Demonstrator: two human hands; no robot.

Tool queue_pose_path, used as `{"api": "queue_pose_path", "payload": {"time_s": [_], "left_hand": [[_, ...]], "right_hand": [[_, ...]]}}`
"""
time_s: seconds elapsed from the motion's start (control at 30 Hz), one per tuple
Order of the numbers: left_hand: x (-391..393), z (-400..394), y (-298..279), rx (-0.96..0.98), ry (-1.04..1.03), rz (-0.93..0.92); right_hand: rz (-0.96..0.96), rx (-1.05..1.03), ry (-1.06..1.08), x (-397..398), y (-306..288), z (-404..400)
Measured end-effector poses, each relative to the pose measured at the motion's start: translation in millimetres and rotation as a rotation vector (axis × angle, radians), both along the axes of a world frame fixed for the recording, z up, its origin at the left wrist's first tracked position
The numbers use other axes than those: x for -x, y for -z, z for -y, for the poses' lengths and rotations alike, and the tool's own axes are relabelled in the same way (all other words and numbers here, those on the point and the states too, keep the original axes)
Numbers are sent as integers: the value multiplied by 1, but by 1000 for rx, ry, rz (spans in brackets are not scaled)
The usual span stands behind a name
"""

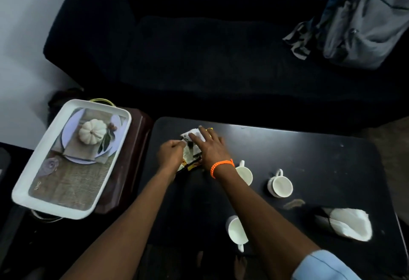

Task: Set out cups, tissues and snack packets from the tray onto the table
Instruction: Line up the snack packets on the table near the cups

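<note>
Snack packets [191,154], white and yellow, lie in a small pile at the far left of the black table [309,153]. My left hand [171,152] is curled with its fingertips pinching the pile's left edge. My right hand [209,145] lies flat on top of the packets, fingers spread, an orange bracelet on the wrist. Three white cups stand on the table: one [244,174] partly behind my right wrist, one [280,185] to its right, one [236,232] near the front edge. A white tissue stack [349,223] lies at the front right. The white tray [70,158] sits on a brown stand to the left, with nothing loose in it.
A dark sofa [199,47] runs behind the table, with a grey backpack [363,21] on its right end. The tray's base shows a printed pumpkin picture. A brownish smudge [294,203] marks the table near the tissues.
</note>
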State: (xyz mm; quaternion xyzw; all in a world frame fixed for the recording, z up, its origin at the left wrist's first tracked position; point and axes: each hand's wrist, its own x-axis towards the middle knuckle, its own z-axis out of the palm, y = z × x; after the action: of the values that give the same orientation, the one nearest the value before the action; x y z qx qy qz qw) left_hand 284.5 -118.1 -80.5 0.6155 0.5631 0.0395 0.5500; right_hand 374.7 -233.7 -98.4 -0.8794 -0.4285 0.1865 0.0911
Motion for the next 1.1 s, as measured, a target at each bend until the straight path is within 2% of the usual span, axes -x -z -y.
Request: {"api": "queue_pose_path", "payload": {"time_s": [0.1, 0.2, 0.27, 0.33, 0.4, 0.5, 0.6, 0.67, 0.73, 0.87, 0.97, 1.07, 1.1], "left_hand": [[1, -9, 1, -46, 61, -14], [0, -15, 3, -75, 138, -34], [-2, -16, 3, -101, 151, -40], [-8, -16, 2, -139, 153, -27], [-19, -13, -1, -169, 184, 11], [-49, -3, -8, -140, 243, 67], [-89, 17, -13, 28, 299, 135], [-116, 36, -12, 239, 272, 236], [-140, 56, -8, 384, 272, 322], [-175, 101, 8, 343, 431, 371], [-189, 130, 24, 227, 573, 307], [-192, 152, 41, -20, 781, 123], [-193, 159, 46, -83, 822, 80]], "right_hand": [[20, 71, 2, -1, 13, -4], [9, 6, 49, -2, 19, -5], [-33, -159, 121, -3, 18, -6], [-120, -407, 302, -9, 13, -5], [-291, -613, 592, -18, 3, 0], [-716, -785, 982, -39, -13, 12], [-1146, -995, 1180, -63, -30, 36], [-1279, -995, 1223, -79, -37, 59], [-1252, -896, 1216, -93, -38, 85], [-1027, -738, 1249, -119, -31, 142], [-923, -613, 1264, -137, -15, 181], [-607, -207, 1243, -143, 11, 211], [-514, -162, 1264, -141, 17, 219]]}}
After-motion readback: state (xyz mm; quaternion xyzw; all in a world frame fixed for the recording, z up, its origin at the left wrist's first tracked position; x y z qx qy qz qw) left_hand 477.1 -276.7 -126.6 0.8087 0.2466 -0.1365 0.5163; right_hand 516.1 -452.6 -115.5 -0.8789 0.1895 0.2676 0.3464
